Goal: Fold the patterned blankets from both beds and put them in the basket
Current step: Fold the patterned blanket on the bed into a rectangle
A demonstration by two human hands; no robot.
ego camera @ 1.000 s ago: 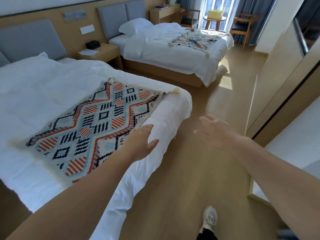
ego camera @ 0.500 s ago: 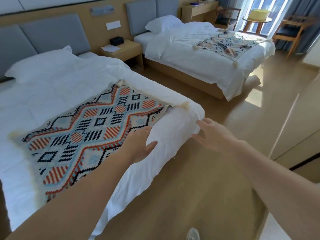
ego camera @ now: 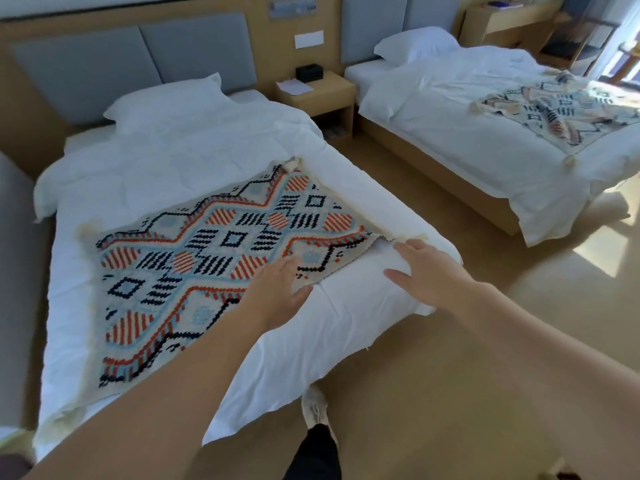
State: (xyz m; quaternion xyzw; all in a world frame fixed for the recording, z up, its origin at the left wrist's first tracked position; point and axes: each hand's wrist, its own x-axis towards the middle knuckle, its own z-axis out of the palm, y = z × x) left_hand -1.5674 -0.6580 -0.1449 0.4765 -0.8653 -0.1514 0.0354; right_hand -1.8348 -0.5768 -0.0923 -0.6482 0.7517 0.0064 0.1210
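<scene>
A patterned blanket (ego camera: 207, 258) in orange, black and light blue lies spread flat on the near bed (ego camera: 166, 161). My left hand (ego camera: 277, 289) hovers over its near edge with fingers straight, holding nothing. My right hand (ego camera: 429, 271) reaches with spread fingers toward the blanket's right corner, fingertips close to it. A second patterned blanket (ego camera: 561, 112) lies rumpled on the far bed (ego camera: 450, 116). No basket is in view.
A wooden nightstand (ego camera: 317, 95) with a black box and paper stands between the beds. White pillows lie at both headboards. A wooden desk (ego camera: 502, 22) stands at the back right. My shoe (ego camera: 313, 407) is on the wooden floor at the bed's foot.
I have stepped closer to the near bed and turned left. Both hands moved forward over the bed's foot, the right one from over the floor to the blanket's corner.
</scene>
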